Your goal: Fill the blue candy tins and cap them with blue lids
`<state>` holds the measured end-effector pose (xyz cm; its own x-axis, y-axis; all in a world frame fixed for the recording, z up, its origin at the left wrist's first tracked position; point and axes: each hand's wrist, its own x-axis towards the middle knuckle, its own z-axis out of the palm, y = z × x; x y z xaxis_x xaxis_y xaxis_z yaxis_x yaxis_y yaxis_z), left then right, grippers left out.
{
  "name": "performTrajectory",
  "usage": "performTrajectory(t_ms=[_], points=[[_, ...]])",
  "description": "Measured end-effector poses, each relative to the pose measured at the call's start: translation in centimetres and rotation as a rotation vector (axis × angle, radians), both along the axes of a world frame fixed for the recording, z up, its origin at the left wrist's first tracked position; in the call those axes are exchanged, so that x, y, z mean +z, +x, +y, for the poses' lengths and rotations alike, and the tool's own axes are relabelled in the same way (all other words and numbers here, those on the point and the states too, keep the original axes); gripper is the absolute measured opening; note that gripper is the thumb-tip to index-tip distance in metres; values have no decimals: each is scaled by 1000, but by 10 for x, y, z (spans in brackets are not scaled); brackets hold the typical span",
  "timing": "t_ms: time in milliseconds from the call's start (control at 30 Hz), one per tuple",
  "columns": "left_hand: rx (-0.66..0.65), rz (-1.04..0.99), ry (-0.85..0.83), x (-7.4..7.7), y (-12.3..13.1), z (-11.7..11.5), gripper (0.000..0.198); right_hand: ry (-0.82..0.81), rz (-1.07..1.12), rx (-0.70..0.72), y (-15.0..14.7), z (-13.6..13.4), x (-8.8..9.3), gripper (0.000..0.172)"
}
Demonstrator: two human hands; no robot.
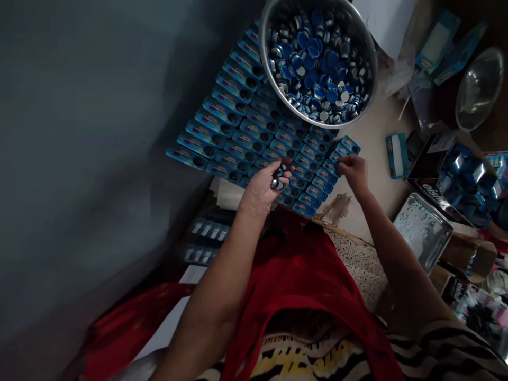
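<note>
My left hand (pixel 265 186) is curled around a few small blue and silver round caps (pixel 278 178), held over the near edge of the rows of blue cards. Each blue card (pixel 238 123) has a round hole near one end, and they lie in overlapping rows on the table. My right hand (pixel 354 172) has its fingers bent, pressing down on a card (pixel 344 150) at the right end of the rows. A large metal bowl (pixel 369 69) full of the same caps sits on the far cards.
A loose blue card (pixel 397 154) lies on the beige table to the right. Further right stand a metal tray (pixel 424 230), a clear bowl (pixel 479 89), and boxes of shiny blue packets (pixel 470 182). A grey wall fills the left. Red cloth covers my lap.
</note>
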<state>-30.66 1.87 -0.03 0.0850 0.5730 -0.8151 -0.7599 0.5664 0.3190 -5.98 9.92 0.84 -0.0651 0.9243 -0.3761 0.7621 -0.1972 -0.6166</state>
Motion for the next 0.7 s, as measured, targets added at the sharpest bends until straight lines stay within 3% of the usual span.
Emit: performTrajectory(t_ms=[67,200,400,500,600,700], points=[[142,-113,-76,1,-1,3,28,15,-102,113,-16,-3,-3,19],[248,-215,-126,2,7,3,24,23,-367,326,-56,-10,-7,20],[268,-217,-52,-11,9,-2,16,-61,-652,443,-73,19,-16,26],[314,-225,-31,-15,6,-3,17,-77,-680,470,-78,31,-12,22],[348,-240,-33,-13,2,-3,22,-61,-669,497,-85,26,0,23],[371,-222,3,-11,1,-5,23,-25,-396,449,-88,0,5,20]])
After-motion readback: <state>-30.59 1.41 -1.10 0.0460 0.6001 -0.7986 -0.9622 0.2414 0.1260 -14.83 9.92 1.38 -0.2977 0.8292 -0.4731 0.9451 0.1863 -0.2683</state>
